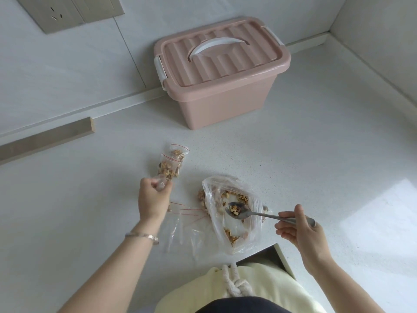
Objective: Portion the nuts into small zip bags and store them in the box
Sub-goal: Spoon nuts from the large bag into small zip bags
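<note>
- Left grip [153,199] is clenched on a small zip bag [161,184] near the desk's [316,154] front edge.
- Right grip [297,227] pinches a spoon [259,214] of nuts above the open nut bag [234,236].
- The lidded box [216,71] stands at the far edge.

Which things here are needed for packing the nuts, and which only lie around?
For the job: large bag of nuts, spoon in the right hand, small zip bag in the left hand, filled zip bags, empty zip bags, closed pink box.
Just lying about: wooden strip, wall socket.
</note>
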Action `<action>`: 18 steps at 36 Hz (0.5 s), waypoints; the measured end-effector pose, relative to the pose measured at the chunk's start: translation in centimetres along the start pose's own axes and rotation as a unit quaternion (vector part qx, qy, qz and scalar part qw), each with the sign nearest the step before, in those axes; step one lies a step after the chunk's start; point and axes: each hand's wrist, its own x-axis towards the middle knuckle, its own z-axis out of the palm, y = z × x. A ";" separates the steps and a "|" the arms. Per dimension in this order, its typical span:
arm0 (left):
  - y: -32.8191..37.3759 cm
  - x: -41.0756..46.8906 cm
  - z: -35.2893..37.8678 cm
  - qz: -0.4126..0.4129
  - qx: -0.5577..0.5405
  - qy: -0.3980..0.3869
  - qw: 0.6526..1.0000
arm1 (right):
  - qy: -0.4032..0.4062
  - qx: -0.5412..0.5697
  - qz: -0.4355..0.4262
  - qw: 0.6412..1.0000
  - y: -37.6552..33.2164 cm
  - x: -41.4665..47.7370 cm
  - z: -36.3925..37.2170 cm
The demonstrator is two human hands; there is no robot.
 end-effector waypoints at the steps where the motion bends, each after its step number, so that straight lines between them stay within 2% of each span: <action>1: -0.3 1.1 -0.2 -0.002 0.025 -0.005 1.000 | 0.001 -0.004 -0.002 1.000 0.0 0.0 0.0; 9: 0.0 5.3 -0.3 0.035 0.166 -0.047 0.984 | 0.010 -0.015 -0.007 1.000 0.5 0.2 -0.1; 12: -0.1 4.2 -0.4 0.059 0.185 -0.005 0.981 | 0.014 -0.010 -0.008 1.000 0.6 0.2 -0.2; 15: -0.9 1.7 -0.9 0.133 0.185 0.051 0.972 | 0.015 -0.005 -0.007 1.000 0.7 0.3 -0.3; 18: -3.5 -0.8 -1.0 0.136 0.234 0.031 0.962 | 0.013 -0.010 -0.009 1.000 0.9 0.4 -0.3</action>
